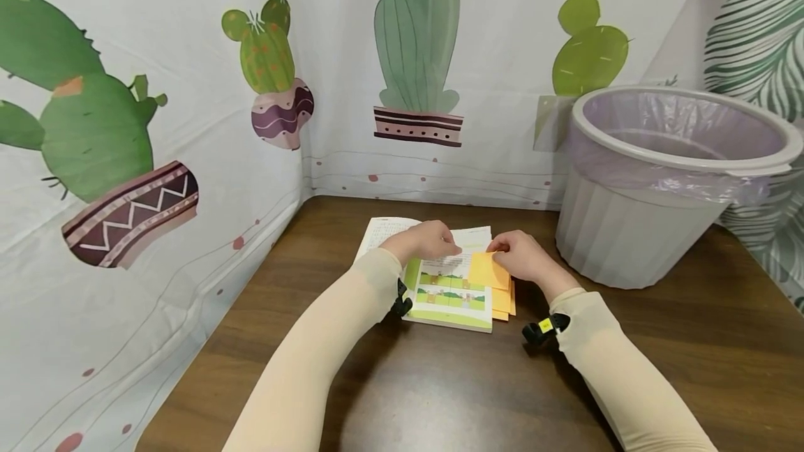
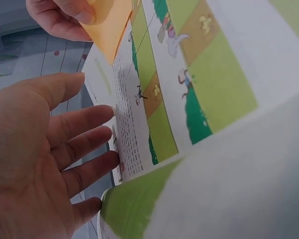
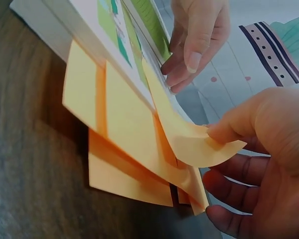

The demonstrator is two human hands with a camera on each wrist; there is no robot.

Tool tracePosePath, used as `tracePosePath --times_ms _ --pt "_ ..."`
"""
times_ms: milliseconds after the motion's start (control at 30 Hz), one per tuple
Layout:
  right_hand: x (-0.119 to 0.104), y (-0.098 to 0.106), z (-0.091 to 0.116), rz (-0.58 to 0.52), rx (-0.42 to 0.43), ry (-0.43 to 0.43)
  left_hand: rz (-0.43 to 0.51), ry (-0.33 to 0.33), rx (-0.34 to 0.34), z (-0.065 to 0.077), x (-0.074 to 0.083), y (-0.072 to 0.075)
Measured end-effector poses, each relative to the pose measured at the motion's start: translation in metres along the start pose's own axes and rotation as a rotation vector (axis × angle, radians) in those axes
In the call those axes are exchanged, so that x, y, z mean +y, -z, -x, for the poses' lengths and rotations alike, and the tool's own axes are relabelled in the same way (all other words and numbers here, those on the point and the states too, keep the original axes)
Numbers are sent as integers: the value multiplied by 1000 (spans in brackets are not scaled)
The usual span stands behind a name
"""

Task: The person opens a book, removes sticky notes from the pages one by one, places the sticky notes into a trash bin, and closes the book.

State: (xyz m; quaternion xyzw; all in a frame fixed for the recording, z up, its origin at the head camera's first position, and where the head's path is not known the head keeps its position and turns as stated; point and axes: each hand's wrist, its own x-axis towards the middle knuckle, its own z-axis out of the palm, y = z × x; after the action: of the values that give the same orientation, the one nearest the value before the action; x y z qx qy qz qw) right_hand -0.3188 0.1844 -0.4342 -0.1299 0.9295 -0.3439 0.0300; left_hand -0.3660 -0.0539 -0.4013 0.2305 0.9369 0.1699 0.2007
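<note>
An illustrated book lies spread on the table, with printed text and green cartoon pictures on its right page. My right hand pinches an orange sticky note between thumb and fingers at the page's right edge; the note bends upward in the right wrist view. Several more orange sticky notes jut out from the pages beneath it. Over the upper part of the book, my left hand holds nothing. Its fingers are spread and loosely extended beside the page in the left wrist view; whether they touch it I cannot tell.
A grey bin with a purple-tinted liner stands on the brown wooden table, right of the book. Behind hangs a white cloth printed with cacti. Black wrist straps show on both sleeves.
</note>
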Motion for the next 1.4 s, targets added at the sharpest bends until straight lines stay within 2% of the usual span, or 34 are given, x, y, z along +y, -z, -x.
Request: tracePosePath --times_ms 200,400,567,833,1400 --pt "-5 1 2 -18 -14 22 4 25 -3 2 1 1" --pt "-8 2 4 -26 -34 40 35 -17 26 4 -1 0" --pt "-7 2 4 -28 -37 67 18 -27 49 3 -1 -1" --pt "-11 5 7 -73 -60 96 19 -12 37 -1 -1 -1" --pt "-17 8 13 -80 -104 141 -23 -69 -1 -2 -5 -1"
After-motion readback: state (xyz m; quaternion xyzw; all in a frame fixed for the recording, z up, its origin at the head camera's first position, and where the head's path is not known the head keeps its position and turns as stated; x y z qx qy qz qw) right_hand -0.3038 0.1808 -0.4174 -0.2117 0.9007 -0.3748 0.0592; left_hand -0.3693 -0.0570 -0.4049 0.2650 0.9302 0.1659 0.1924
